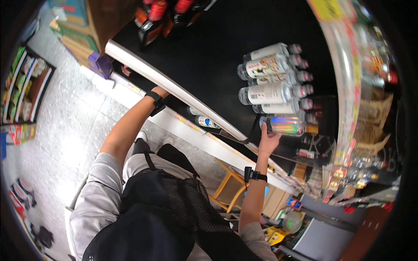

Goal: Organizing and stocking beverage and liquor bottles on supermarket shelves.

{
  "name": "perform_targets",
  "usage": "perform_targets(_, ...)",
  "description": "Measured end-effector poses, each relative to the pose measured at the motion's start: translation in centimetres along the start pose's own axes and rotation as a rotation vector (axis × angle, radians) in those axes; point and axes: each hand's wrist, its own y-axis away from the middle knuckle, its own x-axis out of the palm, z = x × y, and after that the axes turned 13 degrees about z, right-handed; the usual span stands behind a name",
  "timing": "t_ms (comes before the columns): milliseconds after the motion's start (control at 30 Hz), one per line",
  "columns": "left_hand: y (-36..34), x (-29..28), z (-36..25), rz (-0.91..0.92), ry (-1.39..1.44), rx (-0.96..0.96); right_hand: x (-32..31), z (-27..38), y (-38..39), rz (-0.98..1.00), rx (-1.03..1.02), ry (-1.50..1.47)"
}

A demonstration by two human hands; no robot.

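My right hand [269, 142] is closed round the lower end of a clear bottle [285, 125] with a shiny rainbow-coloured label. The bottle is beside a group of several clear bottles with pale labels [266, 93] and pink caps, all pointing to the right of the picture. My left hand [160, 92] reaches in behind a long white shelf edge [174, 89]. That edge hides its fingers, so whether it grips anything does not show.
Red-topped packs [157, 11] stand at the far end of the black shelf [209, 52]. Smaller bottles [207, 122] lie below the white edge. A wooden stool [227, 189] is near my right forearm. Shelves of snacks [26, 87] stand at the left.
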Motion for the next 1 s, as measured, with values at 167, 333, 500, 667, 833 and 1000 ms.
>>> perform_targets(167,-3.7,-1.6,-3.7,0.113,-0.037,0.077,0.2,1.1,-0.2,0.016,0.03,0.027)
perform_targets(333,-4.9,0.1,-8.1,0.181,-0.018,0.093,-0.4,0.5,0.1,0.029,0.022,0.005)
perform_targets(500,-5.2,-0.1,-5.0,0.243,0.098,0.054,0.1,1.1,0.0,0.034,-0.002,-0.003)
perform_targets(667,-1.5,2.7,-2.2,0.277,0.229,-0.016,-0.3,0.6,0.2,0.021,0.049,0.08)
perform_targets(833,0.1,4.3,-1.9,0.308,0.32,-0.05,-0.2,1.0,-0.3,0.016,0.022,0.065)
perform_targets(1000,-0.8,3.9,-5.0,0.497,0.14,-0.01,-0.6,1.1,-0.1,-0.008,-0.001,0.051)
